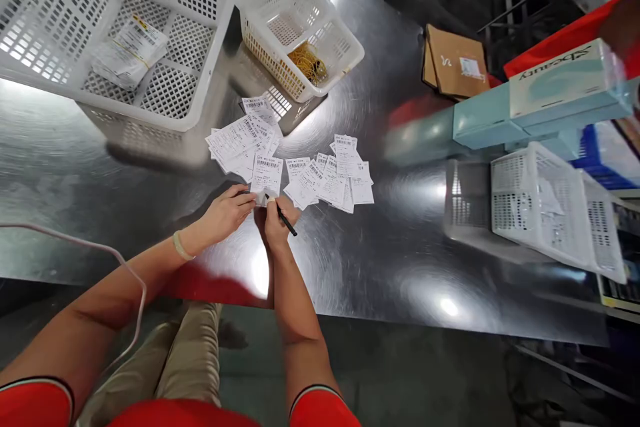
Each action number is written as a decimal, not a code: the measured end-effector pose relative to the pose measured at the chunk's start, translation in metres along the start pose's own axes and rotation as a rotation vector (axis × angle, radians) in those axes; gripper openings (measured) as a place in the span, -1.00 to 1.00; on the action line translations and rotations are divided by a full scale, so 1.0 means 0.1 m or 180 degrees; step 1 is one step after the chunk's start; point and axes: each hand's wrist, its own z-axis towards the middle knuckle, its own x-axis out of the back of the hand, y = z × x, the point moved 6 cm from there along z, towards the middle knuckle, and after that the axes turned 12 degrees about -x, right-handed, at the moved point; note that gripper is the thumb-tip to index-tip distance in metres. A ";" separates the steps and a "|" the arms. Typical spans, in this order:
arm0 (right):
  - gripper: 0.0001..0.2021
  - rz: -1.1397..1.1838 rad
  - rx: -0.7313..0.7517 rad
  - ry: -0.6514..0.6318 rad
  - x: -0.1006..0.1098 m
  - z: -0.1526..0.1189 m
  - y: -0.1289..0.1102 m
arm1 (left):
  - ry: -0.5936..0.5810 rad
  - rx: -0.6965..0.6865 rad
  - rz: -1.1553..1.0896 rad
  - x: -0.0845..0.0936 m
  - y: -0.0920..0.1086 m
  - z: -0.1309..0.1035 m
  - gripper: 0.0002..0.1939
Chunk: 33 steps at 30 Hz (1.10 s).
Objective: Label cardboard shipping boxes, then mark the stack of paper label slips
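A black pen [287, 219] is gripped in my right hand [278, 219], its tip at the lower part of a printed paper slip [267, 172]. My left hand [226, 215], with a pale bangle on the wrist, lies at that slip's lower left edge. Its fingers are stretched out and touch the paper. Left of this slip spreads a loose pile of barcoded slips [234, 144]. To the right, more overlapping slips [325, 181] lie fanned on the metal table [390, 260].
A large white basket [200, 80] with a bundled packet [131, 50] stands at the back left. Beside it, a smaller basket [345, 67] holds yellow bands [309, 64]. Tissue boxes [560, 93], brown cardboard [457, 63] and white baskets [555, 207] are on the right. A pale cable [120, 257] crosses my left arm.
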 end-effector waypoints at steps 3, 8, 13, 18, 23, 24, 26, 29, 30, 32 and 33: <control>-0.55 -0.0003 -0.0008 -0.0024 0.00 0.01 -0.02 | 0.0042 -0.0021 0.0009 -0.01 0.00 -0.01 -0.74; -0.54 0.0128 0.0033 -0.0022 0.02 0.00 -0.03 | 0.0064 -0.0055 0.0045 0.00 0.00 -0.02 -0.73; -0.53 0.0264 0.0176 0.0040 0.04 -0.01 -0.04 | 0.0100 -0.0100 0.0069 0.00 0.01 -0.02 -0.73; -0.52 0.0244 0.0154 -0.0043 0.03 -0.01 -0.01 | 0.0099 -0.0089 0.0128 -0.01 0.01 -0.02 -0.75; -0.50 0.0257 0.0125 -0.0097 0.02 -0.01 0.02 | 0.0098 -0.0080 0.0146 -0.01 0.01 -0.02 -0.74; -0.51 0.0290 0.0158 -0.0064 0.02 -0.01 0.01 | 0.0117 -0.0112 0.0191 0.00 0.02 -0.02 -0.74; -0.53 0.0318 0.0222 0.0003 0.03 -0.02 0.00 | 0.0170 -0.0187 0.0237 0.01 0.03 -0.02 -0.75; -0.53 0.0177 0.0223 0.0123 0.05 -0.02 0.00 | 0.0179 -0.0193 0.0153 0.02 0.02 -0.02 -0.74; -0.53 0.0106 0.0206 0.0168 0.06 -0.02 0.01 | 0.0157 -0.0173 0.0117 0.01 0.02 -0.02 -0.74; -0.53 0.0012 0.0206 0.0225 0.06 -0.02 0.02 | 0.0123 -0.0130 0.0079 0.01 0.01 -0.03 -0.72; -0.53 0.0002 0.0213 0.0224 0.06 -0.01 0.02 | 0.0107 -0.0120 0.0079 0.01 0.01 -0.03 -0.72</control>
